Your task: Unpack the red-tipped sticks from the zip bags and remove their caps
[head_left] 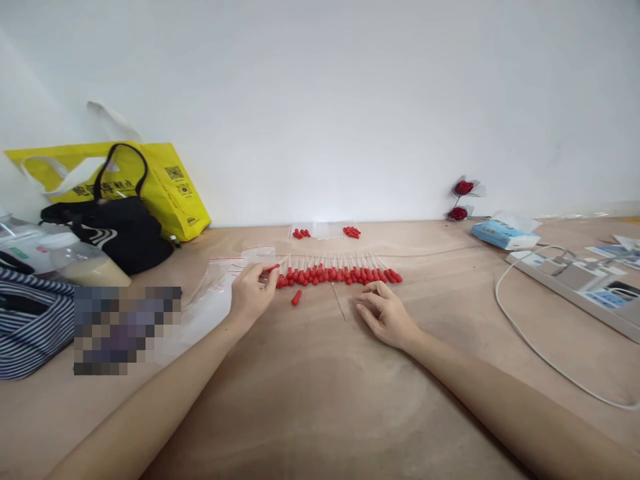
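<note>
A row of several glass droppers with red rubber bulbs [340, 273] lies across the wooden table [320, 400]. My left hand [251, 288] is at the row's left end, its fingers pinched on a red-bulbed dropper [273, 269]. My right hand [384, 312] rests on the table just below the row's right part, fingers loosely curled, holding nothing visible. One loose red bulb [297, 297] and a bare glass tube [339, 301] lie between my hands. Clear zip bags [220, 280] lie beside my left hand.
Two small bags of red bulbs [325, 232] sit by the wall. A black handbag [115, 230], a yellow bag [170, 183] and a striped bag [30, 320] stand at the left. At the right are a tissue pack [505, 233], a power strip [580, 283] with white cable, and red roses [463, 200].
</note>
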`<state>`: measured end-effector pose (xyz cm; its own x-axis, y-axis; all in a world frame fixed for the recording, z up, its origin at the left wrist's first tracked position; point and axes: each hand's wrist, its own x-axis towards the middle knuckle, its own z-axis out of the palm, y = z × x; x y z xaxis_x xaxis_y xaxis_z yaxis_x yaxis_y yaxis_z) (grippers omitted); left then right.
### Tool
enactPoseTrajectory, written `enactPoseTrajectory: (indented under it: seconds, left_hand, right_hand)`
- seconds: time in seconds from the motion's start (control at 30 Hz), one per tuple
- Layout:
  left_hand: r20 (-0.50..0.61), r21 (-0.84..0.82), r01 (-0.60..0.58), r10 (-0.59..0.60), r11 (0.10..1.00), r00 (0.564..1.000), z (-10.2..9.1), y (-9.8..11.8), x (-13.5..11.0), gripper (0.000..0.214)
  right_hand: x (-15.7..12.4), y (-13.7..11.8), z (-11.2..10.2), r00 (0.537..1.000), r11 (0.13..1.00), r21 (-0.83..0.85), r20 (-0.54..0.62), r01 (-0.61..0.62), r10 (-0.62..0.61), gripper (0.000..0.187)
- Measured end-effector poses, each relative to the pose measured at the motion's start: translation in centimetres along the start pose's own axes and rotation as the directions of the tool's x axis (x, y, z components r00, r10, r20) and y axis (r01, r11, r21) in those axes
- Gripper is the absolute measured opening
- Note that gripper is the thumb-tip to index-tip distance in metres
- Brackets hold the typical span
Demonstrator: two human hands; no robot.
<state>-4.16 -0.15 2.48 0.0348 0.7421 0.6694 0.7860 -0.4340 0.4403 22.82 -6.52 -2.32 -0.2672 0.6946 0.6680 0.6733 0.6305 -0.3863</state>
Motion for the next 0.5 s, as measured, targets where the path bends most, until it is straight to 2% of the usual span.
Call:
enactPoseTrajectory:
  seconds: [0.07,0.1,0.2,0.3,0.37,0.5]
  left_hand:
    - [-0.052,-0.166,0.063,-0.072,0.984,0.996,-0.9,0.4,-0.8,0.021]
    - [-0.039,-0.265,0.103,-0.117,0.959,0.992,-1.1,0.6,-1.4,0.022]
    - [0.126,-0.486,0.187,-0.144,0.853,0.982,-1.1,1.5,-3.4,0.021]
    - [0.253,-0.557,0.156,-0.012,0.815,0.967,-0.2,2.6,-5.1,0.015]
    - [0.302,-0.577,0.11,0.086,0.81,0.95,0.5,3.4,-5.7,0.012]
    - [0.351,-0.578,0.01,0.237,0.816,0.906,1.1,4.7,-5.8,0.01]
  right_hand:
    - [-0.2,0.1,-0.1,1.0,1.0,-0.006,-0.002,0.021,-0.021,0.018]
    - [-0.2,0.1,-0.2,0.999,0.999,-0.007,-0.006,0.032,-0.032,0.019]
    - [-0.3,-0.1,-0.4,0.996,0.997,-0.046,-0.058,0.059,-0.062,0.025]
    - [-0.1,-0.6,-0.7,0.989,0.984,-0.148,-0.088,0.103,-0.117,0.037]
    - [0.1,-1.0,-0.8,0.985,0.965,-0.212,-0.048,0.154,-0.168,0.041]
    - [0.6,-1.6,-0.3,0.968,0.927,-0.285,0.031,0.246,-0.247,0.028]
